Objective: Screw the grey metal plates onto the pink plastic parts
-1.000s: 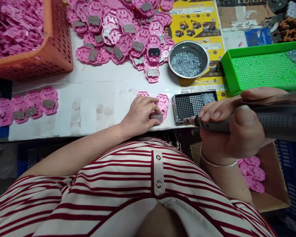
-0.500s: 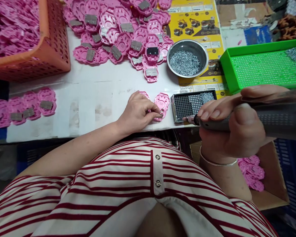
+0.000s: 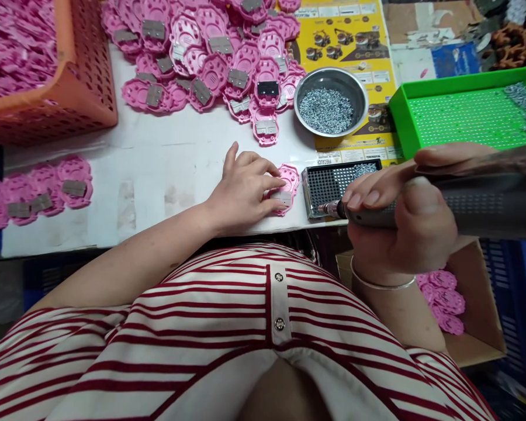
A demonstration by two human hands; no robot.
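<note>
On the white table, a pink plastic casing (image 3: 291, 176) lies with a flat metal plate (image 3: 284, 197) across its lower part. My left hand (image 3: 241, 190) reaches in from the left, its fingers spread and its thumb and fingertips touching the plate and casing. My right hand (image 3: 398, 216) is wrapped round a dark grey electric screwdriver (image 3: 377, 215). The screwdriver's tip points left, over the near edge of a black perforated tray (image 3: 322, 182) that has small screws (image 3: 364, 168) in its far right corner. Whether the tip touches the tray, I cannot tell.
Many pink casings with plates (image 3: 210, 76) are piled at the back. A steel bowl of screws (image 3: 297, 111) stands beside a green tray (image 3: 403, 123). An orange basket (image 3: 87, 76) is back left, above a row of casings (image 3: 74, 166). A cardboard box (image 3: 482, 298) sits lower right.
My left fingers have spread from a pinch, and the metal plate now lies on the casing. My right hand and the screwdriver have shifted slightly left and stay by the black tray.
</note>
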